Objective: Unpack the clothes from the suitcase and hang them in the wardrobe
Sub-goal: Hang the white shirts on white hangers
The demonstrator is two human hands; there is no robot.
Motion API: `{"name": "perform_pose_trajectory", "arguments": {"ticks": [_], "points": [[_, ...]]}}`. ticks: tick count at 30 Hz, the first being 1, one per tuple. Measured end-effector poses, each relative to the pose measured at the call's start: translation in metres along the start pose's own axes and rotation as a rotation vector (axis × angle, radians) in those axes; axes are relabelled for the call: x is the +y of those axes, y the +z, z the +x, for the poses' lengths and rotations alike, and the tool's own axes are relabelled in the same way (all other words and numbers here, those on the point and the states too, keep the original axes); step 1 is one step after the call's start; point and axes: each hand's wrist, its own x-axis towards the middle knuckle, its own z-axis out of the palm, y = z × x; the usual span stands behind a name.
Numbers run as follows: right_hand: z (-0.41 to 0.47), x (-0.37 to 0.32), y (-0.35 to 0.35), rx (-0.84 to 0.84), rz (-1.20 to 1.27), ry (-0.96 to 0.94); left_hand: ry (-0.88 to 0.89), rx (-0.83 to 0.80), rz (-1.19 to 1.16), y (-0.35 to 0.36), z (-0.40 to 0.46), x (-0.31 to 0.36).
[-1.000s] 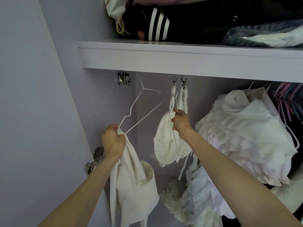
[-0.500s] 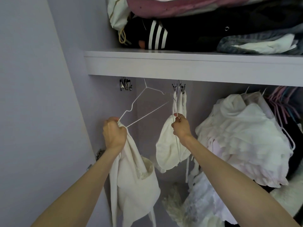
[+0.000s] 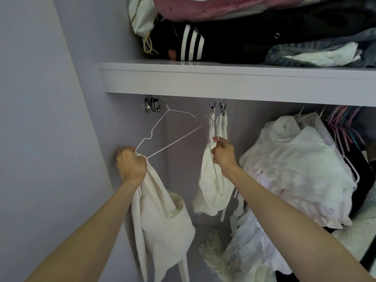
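The cream cotton garment [image 3: 162, 222] hangs bunched in the left hand [image 3: 130, 163], whose fingers clench it with the thin white wire hanger [image 3: 173, 131], while the right hand [image 3: 223, 155] pinches a neighbouring hanger; best thread one shoulder at a time.

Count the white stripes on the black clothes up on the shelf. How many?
3 white stripes, side by side on the black garment lying on the shelf; more may be hidden in folds.
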Motion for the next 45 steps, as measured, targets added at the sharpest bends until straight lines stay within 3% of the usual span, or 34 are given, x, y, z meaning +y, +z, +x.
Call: {"name": "perform_pose_trajectory", "arguments": {"ticks": [5,12,18,24,32,45], "points": [[-0.003,-0.003,0.006,-0.046,0.003,0.008,0.021,-0.009,-0.003,0.000,0.003,0.000],[0.008,-0.007,-0.009,0.136,-0.333,-0.042,-0.004,-0.012,-0.044,0.003,0.001,0.001],[0.024,-0.008,0.017,0.128,-0.251,-0.028,0.004,-0.017,-0.032,-0.002,0.000,0.005],[0.042,-0.009,0.037,0.149,0.035,0.163,0.011,-0.001,-0.010,-0.008,-0.002,-0.004],[0.034,0.014,0.041,0.132,-0.158,0.078,-0.006,0.036,-0.028,-0.008,-0.002,-0.007],[0.007,0.031,0.017,-0.010,-0.110,0.078,0.049,-0.055,0.009,0.013,-0.001,0.016]]}}
